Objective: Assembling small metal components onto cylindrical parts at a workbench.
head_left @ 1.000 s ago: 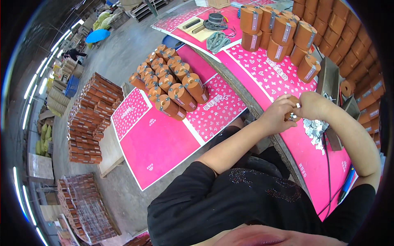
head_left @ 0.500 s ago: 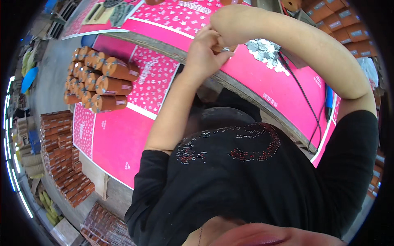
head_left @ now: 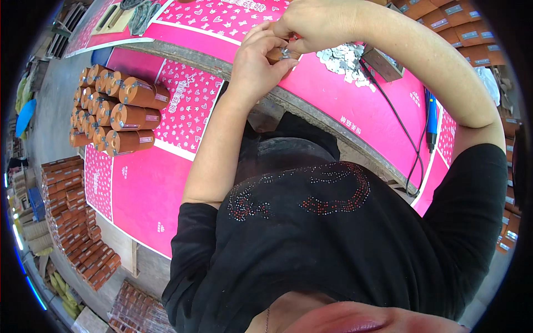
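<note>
Over the far part of the pink-covered table (head_left: pixel 319 91), my two hands meet at an orange-brown wooden piece (head_left: pixel 274 55) with a small shiny metal fitting (head_left: pixel 285 53) on its near end. My left hand (head_left: pixel 256 61) is wrapped round the piece, thumb towards me. From above and the right, my right hand (head_left: pixel 319 28) bends over it, its fingers closed against the top. What those fingertips hold, if anything, is hidden. Just right of the hands lies a heap of flat silvery metal plates (head_left: pixel 347 62).
Stacked orange-brown wooden cylinders (head_left: pixel 130 119) with metal fittings stand on a lower pink surface (head_left: pixel 141 194) at left. A small open box (head_left: pixel 383 64) sits beside the plates. A blue corded screwdriver-like tool (head_left: pixel 431 119) lies at right, its black cable (head_left: pixel 397 119) looping across the table.
The whole view has shifted, so the scene sits a little further left and up. Both hands stay together on the wooden piece; its metal fitting shows more plainly now.
</note>
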A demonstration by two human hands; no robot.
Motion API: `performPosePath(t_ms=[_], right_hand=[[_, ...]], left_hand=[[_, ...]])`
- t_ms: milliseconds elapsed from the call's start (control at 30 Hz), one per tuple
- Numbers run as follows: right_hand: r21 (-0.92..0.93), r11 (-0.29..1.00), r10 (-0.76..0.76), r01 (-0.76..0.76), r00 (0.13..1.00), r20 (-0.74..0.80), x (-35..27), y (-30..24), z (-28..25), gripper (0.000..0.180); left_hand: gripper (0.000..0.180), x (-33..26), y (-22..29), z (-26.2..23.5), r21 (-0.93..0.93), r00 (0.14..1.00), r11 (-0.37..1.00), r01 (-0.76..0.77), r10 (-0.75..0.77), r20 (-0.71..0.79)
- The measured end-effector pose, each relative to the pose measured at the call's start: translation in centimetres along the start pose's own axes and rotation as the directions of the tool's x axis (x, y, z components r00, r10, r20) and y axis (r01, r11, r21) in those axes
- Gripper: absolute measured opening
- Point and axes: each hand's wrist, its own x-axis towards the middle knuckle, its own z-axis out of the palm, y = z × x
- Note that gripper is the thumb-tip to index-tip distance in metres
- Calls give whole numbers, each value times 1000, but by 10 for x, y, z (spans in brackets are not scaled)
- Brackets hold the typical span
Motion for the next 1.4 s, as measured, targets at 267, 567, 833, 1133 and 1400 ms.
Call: performPosePath(t_ms=[267, 567, 833, 1133, 1400], right_hand=[[266, 949, 17, -172, 866, 500, 25, 14, -7, 24], [224, 932, 181, -286, 900, 398, 20, 23, 4, 25], [363, 860, 136, -357, 848, 513, 25, 23, -32, 28], [647, 552, 202, -526, 837, 509, -12, 30, -47, 29], [885, 312, 147, -346, 938, 315, -44, 19, -22, 24]], left_hand=[[31, -2, -3, 1, -14, 999, 999, -32, 32, -28], [31, -2, -8, 7, -1, 995, 998, -57, 57, -82], [33, 2, 3, -4, -6, 994, 996, -92, 91, -58], [19, 1, 37, -18, -48, 976, 987, -156, 146, -161], [13, -9, 51, -28, -245, 997, 969, -32, 15, -72]])
